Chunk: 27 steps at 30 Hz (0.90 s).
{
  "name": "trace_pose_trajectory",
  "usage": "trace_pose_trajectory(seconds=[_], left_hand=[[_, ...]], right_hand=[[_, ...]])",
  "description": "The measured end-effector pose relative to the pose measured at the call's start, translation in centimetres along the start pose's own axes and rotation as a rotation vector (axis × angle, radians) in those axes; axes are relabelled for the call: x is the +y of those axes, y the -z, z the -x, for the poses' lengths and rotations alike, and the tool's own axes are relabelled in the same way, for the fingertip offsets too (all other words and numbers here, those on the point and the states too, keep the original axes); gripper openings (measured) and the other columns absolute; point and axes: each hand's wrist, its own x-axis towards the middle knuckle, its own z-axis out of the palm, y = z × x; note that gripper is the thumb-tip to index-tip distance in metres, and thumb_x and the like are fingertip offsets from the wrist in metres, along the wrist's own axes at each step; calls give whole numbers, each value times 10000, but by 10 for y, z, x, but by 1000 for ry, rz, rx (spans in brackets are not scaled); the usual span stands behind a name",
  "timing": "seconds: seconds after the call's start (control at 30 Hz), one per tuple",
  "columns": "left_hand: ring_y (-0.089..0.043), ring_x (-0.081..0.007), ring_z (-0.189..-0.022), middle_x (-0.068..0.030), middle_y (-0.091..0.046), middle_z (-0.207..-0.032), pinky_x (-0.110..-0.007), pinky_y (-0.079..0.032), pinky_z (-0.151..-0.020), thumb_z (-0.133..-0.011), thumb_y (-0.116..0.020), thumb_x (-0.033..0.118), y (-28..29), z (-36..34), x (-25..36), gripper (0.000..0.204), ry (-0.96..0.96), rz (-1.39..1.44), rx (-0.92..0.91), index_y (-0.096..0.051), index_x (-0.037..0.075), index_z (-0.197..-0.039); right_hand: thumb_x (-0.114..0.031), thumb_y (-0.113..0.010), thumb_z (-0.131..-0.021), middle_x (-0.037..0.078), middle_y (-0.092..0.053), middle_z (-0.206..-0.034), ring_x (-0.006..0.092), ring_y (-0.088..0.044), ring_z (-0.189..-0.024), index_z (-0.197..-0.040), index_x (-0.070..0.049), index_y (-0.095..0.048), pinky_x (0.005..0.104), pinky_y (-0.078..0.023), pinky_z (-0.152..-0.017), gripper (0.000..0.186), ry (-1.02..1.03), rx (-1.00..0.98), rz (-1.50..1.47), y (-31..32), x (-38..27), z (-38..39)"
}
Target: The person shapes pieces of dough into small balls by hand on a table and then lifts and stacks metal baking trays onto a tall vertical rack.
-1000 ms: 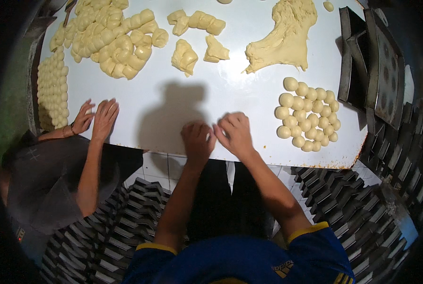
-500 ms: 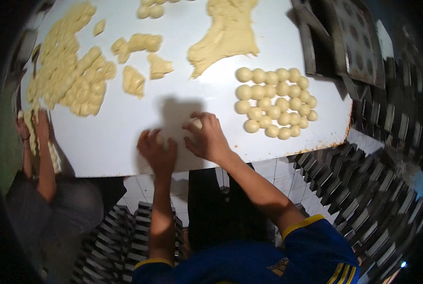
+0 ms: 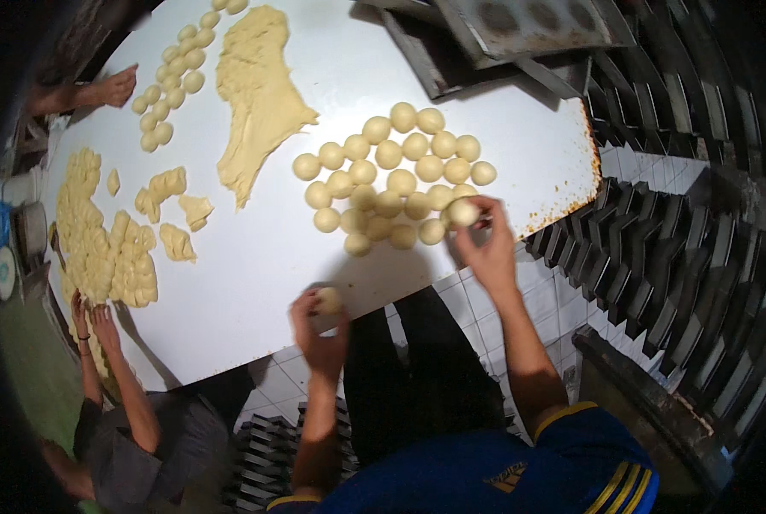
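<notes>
My right hand [image 3: 489,248] pinches a round dough ball [image 3: 463,212] at the near right edge of a group of dough balls [image 3: 401,182] on the white table [image 3: 254,283]. A second dough ball [image 3: 327,301] is gripped in the fingers of my left hand [image 3: 319,330], close to the table's front edge. A large flat sheet of dough [image 3: 259,94] lies beyond to the left. Loose dough chunks [image 3: 177,243] and a heap of cut dough pieces [image 3: 100,248] are farther left.
Dark metal trays [image 3: 520,43] are stacked at the table's far right. Rows of dark metal pans [image 3: 640,231] stand on the right. A co-worker's hands [image 3: 94,319] touch dough at the left edge; another person's hand [image 3: 117,87] rests near more dough balls [image 3: 173,77].
The view has swung to the right. My right hand has carried its dough ball over to the group of balls, while my left hand stays near the front edge, holding another.
</notes>
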Motion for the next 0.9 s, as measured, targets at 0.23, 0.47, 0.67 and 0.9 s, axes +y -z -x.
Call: trace_pose_trajectory(seconds=[0.23, 0.47, 0.67, 0.9], left_hand=[[-569, -347, -1103, -104, -634, -1166, -475, -441, -939, -805, -782, 217, -171, -26, 122, 346, -345, -180, -372, -637, 104, -1097], [-522, -387, -1149, -155, -571, -1209, -528, -394, -1001, -834, -741, 301, -217, -44, 105, 416, -329, -326, -377, -636, 93, -1180], [-536, -393, -1131, -176, -578, -1160, -486, -449, -959, -784, -741, 102, -82, -56, 30, 398, -150, -60, -144, -605, 55, -1155], [-583, -251, -1098, -161, -605, -1218, -364, -469, -932, -896, -612, 74, 123, -129, -110, 367, 334, 70, 438, -570, -4, -1252]], right_hand=[[-77, -726, -844, 144, -589, -1236, 299, -609, -1105, -1239, -54, -603, 358, -530, -894, 414, 90, 61, -27, 57, 73, -36], [-16, -650, -916, 74, -601, -1230, 202, -587, -1145, -1229, -42, -603, 313, -482, -953, 317, -11, 168, 17, 89, 77, 15], [-13, -647, -901, 101, -636, -1086, 208, -615, -996, -1083, -9, -651, 319, -486, -838, 183, 80, -45, -81, 54, 6, 23], [-69, -704, -885, 139, -662, -1086, 274, -676, -1004, -1157, -31, -661, 352, -542, -889, 278, 290, -565, -185, -114, -128, -15]])
